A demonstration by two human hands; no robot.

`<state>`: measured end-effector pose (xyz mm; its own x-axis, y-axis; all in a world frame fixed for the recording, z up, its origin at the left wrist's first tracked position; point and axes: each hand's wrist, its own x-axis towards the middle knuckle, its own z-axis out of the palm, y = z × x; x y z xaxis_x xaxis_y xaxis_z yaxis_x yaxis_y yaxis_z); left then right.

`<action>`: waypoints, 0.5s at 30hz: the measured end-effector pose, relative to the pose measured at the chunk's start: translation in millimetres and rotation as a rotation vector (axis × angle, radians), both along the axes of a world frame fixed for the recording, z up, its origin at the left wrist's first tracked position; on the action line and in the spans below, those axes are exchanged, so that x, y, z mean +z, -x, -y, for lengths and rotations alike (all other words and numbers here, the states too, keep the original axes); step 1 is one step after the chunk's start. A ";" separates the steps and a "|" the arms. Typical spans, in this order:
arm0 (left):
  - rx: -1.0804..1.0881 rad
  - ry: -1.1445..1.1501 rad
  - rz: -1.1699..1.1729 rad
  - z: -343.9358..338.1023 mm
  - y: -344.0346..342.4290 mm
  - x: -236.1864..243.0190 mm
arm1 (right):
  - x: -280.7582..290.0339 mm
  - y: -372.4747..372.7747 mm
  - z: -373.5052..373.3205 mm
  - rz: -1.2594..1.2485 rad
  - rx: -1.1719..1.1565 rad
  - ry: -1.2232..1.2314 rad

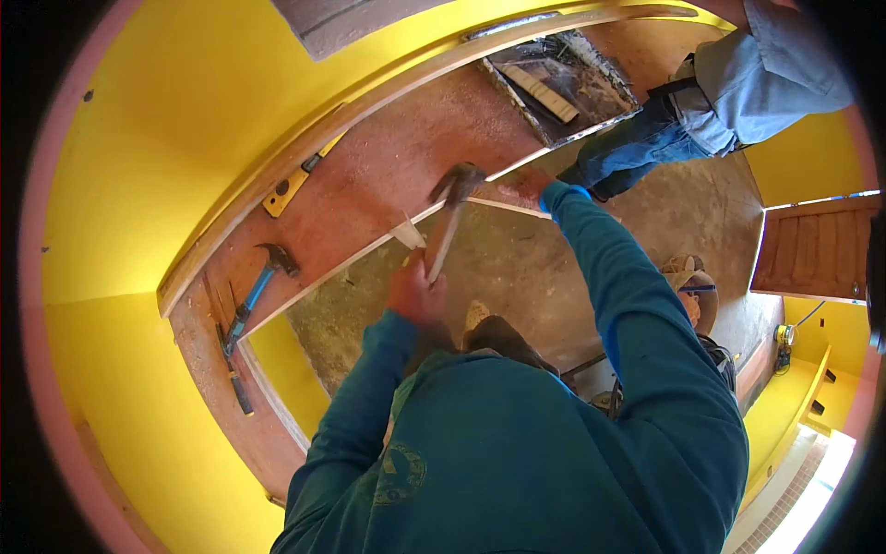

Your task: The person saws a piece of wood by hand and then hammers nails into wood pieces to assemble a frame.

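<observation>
My left hand (418,292) is closed round the pale wooden handle of a claw hammer (447,231). Its dark, rusty head is raised over the front edge of the reddish-brown countertop (392,152). A short light wood piece (408,233) sticks up beside the handle; whether the same hand grips it is unclear. My right hand (524,187) is at the counter's front edge, next to a narrow wooden strip (506,205). Its fingers blend into the reddish surface and are hard to make out.
On the counter lie a blue-handled claw hammer (260,288), a chisel-like tool (234,374) and a yellow level (288,191). Farther right, a worn tray (554,83) holds a wood offcut. Another person in jeans (637,143) stands at the right. A curved wooden rail (369,100) follows the yellow wall.
</observation>
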<state>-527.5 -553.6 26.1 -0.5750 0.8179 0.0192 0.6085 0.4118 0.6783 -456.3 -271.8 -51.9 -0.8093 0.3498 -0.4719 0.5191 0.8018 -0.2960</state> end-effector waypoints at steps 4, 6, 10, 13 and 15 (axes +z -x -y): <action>0.169 -0.074 0.078 25.8 -1.2 51.2 | -25.6 -30.1 -12.1 -0.187 -0.054 0.257; 0.191 -0.145 0.100 49.8 2.7 53.9 | 0.7 -59.5 12.1 -0.226 -0.169 0.372; 0.290 -0.010 0.185 72.6 -8.3 54.1 | 3.7 -98.2 37.0 0.080 -0.589 0.526; 0.257 0.150 0.163 75.2 -10.8 40.5 | -18.2 -91.4 38.9 -0.160 -0.564 0.433; 0.248 0.160 0.176 68.9 -11.9 38.5 | -18.1 -73.1 42.0 -0.200 -0.558 0.406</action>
<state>-515.6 -622.5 64.6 -0.7398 0.6376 -0.2148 0.3561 0.6420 0.6790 -383.2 -313.8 -70.0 -0.6455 0.5649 -0.5140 0.7241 0.2385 -0.6472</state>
